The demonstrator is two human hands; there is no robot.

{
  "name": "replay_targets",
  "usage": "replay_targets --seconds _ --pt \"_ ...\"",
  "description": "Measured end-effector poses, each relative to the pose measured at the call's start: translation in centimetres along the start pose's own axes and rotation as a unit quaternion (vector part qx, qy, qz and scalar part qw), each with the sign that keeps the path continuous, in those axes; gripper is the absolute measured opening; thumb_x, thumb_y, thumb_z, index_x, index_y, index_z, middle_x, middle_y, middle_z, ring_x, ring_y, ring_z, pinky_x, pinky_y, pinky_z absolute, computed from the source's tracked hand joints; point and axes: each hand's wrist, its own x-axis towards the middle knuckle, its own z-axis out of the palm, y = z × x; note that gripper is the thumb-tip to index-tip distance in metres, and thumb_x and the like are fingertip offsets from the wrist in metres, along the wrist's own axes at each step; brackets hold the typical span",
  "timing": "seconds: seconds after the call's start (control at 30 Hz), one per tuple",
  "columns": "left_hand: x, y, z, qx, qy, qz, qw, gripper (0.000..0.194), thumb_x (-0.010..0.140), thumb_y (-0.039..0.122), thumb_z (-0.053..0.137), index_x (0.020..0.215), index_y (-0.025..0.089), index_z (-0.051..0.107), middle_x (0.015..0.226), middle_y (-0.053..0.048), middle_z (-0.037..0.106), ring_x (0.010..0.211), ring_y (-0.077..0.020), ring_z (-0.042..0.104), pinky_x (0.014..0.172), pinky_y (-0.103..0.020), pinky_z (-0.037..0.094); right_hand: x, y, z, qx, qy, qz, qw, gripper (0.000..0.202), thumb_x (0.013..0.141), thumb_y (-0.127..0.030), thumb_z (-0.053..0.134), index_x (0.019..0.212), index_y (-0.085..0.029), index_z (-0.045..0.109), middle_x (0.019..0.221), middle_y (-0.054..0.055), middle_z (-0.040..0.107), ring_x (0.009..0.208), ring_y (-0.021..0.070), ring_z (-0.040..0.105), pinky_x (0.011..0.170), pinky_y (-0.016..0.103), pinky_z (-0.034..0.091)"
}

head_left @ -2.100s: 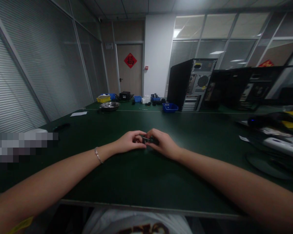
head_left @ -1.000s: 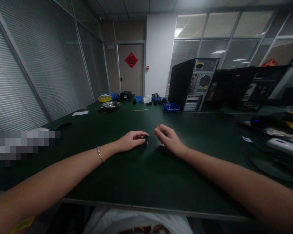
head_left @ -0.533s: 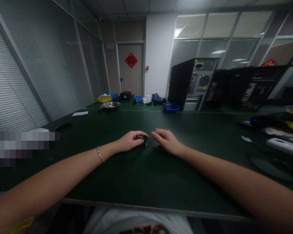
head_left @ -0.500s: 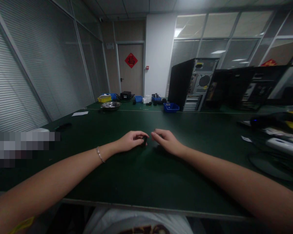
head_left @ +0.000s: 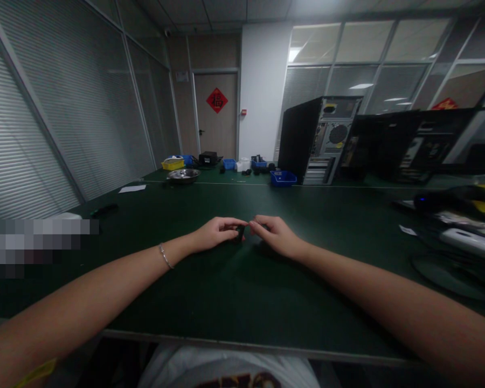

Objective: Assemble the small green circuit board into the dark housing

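Dark piece [head_left: 240,233], long axis nearly upright, is pinched by the left hand [head_left: 213,235]; the right hand [head_left: 278,235], hold unclear.

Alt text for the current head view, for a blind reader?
A left hand holds a small dark object at a green table, the right hand close beside it. Farther back are a metal dish, a blue bin and a computer tower.

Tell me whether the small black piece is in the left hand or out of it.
In: the small black piece shows between the thumb and fingers of the left hand.
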Motion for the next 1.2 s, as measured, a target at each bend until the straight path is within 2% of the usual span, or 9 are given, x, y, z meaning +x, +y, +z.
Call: replay_targets --seconds 0.33,0.5,0.77,1.2 --pt "0.01 -0.04 0.11 0.005 0.000 0.006 1.000 0.038 0.088 0.022 0.055 0.125 0.015 0.054 0.106 -0.008 0.066 0.099 -0.0198 0.062 0.089 -0.035 0.047 0.02 -0.51 -0.12 0.011 -0.008 0.003 1.000 0.031 0.096 -0.034 0.042 0.081 -0.015 0.059 0.071 -0.001 0.053 0.066 0.0128 0.050 0.062 0.024 0.037" --pt "0.16 -0.04 0.32 0.015 0.010 -0.001 1.000 0.038 0.084 0.022 0.058 0.121 0.012 0.056 0.103 -0.010 0.067 0.095 -0.0201 0.063 0.085 -0.034 0.047 0.10 -0.24 0.04 0.013 0.000 -0.007 1.000 0.032 0.096 -0.036 0.042 0.078 -0.014 0.058 0.069 -0.001 0.052 0.066 0.0125 0.049 0.062 0.023 0.037" --pt "0.05 -0.08 0.36 0.041 0.003 -0.001 0.999 0.037 0.084 0.024 0.057 0.120 0.014 0.055 0.099 -0.008 0.067 0.089 -0.0184 0.062 0.078 -0.031 0.047 0.03 -0.17 0.05 0.004 -0.008 -0.006 1.000 0.032 0.096 -0.037 0.041 0.081 -0.015 0.059 0.071 -0.001 0.053 0.068 0.0129 0.050 0.064 0.023 0.037" --pt "-0.03 0.18 0.39 0.064 0.017 -0.005 0.998 0.035 0.084 0.025 0.057 0.118 0.014 0.056 0.095 -0.007 0.065 0.084 -0.0172 0.060 0.075 -0.030 0.047 0.07 -0.02 0.11 -0.003 -0.002 -0.012 1.000 0.033 0.096 -0.039 0.041 0.080 -0.016 0.058 0.071 -0.001 0.054 0.067 0.0130 0.050 0.063 0.024 0.037"
